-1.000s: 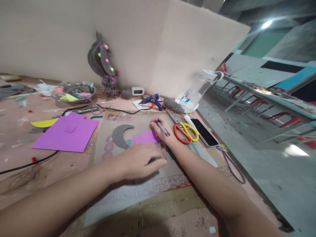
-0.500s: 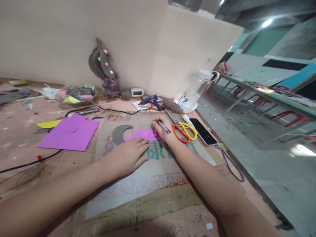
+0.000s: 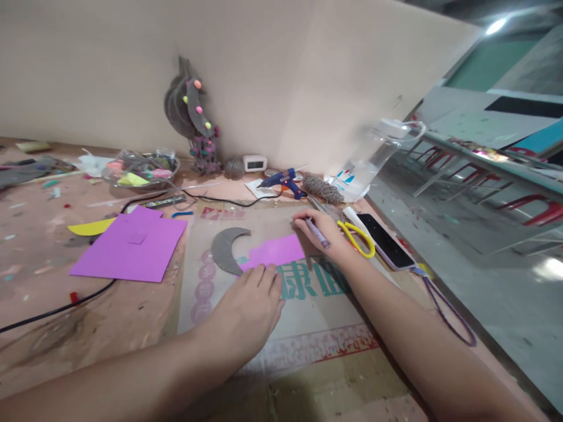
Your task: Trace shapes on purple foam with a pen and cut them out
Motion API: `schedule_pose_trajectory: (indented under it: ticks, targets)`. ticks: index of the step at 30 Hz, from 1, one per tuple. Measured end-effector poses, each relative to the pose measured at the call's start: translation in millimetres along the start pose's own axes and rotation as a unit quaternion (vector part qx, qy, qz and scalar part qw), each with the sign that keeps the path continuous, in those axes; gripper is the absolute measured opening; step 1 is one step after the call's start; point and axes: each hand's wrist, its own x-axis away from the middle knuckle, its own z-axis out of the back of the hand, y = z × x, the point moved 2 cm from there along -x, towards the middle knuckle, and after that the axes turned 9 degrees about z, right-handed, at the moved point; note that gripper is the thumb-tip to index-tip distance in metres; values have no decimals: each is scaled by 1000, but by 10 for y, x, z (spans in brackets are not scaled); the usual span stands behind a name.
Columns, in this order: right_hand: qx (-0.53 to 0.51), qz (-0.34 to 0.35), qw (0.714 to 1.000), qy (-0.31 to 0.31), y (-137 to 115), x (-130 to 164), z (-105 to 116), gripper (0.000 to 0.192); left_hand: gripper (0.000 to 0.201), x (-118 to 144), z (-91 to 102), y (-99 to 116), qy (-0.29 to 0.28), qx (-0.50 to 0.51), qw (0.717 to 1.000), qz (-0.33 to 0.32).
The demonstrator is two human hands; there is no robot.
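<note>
My left hand [image 3: 251, 308] rests on the cardboard sheet [image 3: 202, 346], its bent fingertips together on the lower edge of a small purple paper piece [image 3: 279, 251]. Its thumb is partly hidden. My right hand [image 3: 323, 231] is closed round a pen [image 3: 317, 232], just above and right of that paper. A grey crescent shape [image 3: 226, 251] lies against the paper's left end. Beyond the right wrist are yellow-and-orange-handled scissors [image 3: 358, 237], partly covered by the hand.
Larger purple sheets [image 3: 132, 249] lie at left over a black cord. Behind are a glue gun [image 3: 284, 181], grey yarn [image 3: 323, 189], a white clock [image 3: 255, 163], a bowl of scraps [image 3: 141, 170] and a decorated hanging crescent [image 3: 193, 111]. A phone [image 3: 387, 240] and bottle [image 3: 367, 158] stand near the right edge.
My right hand has moved right, off the purple paper, with the pen in it. My left hand has slid down toward the paper's lower edge with fingers more bent. The view has shifted slightly.
</note>
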Motion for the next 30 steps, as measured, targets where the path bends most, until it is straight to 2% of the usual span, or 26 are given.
schedule_pose_trajectory:
  ticks: [2,5,7,9,12,14,19,24,30]
  targets:
    - [49,-8,999,9,38,-11,81,15,39,-4,-2,-5,0,3,1000,2]
    - [68,4,996,58,-55,1,173,25,39,0,-16,0,3,7,1000,7]
    - [-3,2,999,48,-183,29,161,36,39,2,-30,3,0,8,1000,6]
    - [-139,-29,990,-6,-315,74,73,43,40,-1,-42,3,-8,6,1000,4]
    - [-248,-71,965,-53,-447,162,-114,18,41,-15,-51,-2,-25,8,1000,5]
    - [-273,-67,957,-64,-473,207,-226,17,41,-27,-51,-9,-31,15,999,8]
    - [-195,-61,978,-30,-455,230,-312,30,40,-44,-61,-28,-34,44,998,21]
    - [-123,-20,992,-22,-514,184,-315,26,39,-36,-70,-36,-42,45,998,27]
    - [-112,-32,993,-23,-460,169,-370,24,43,-19,-78,-22,-72,7,997,26]
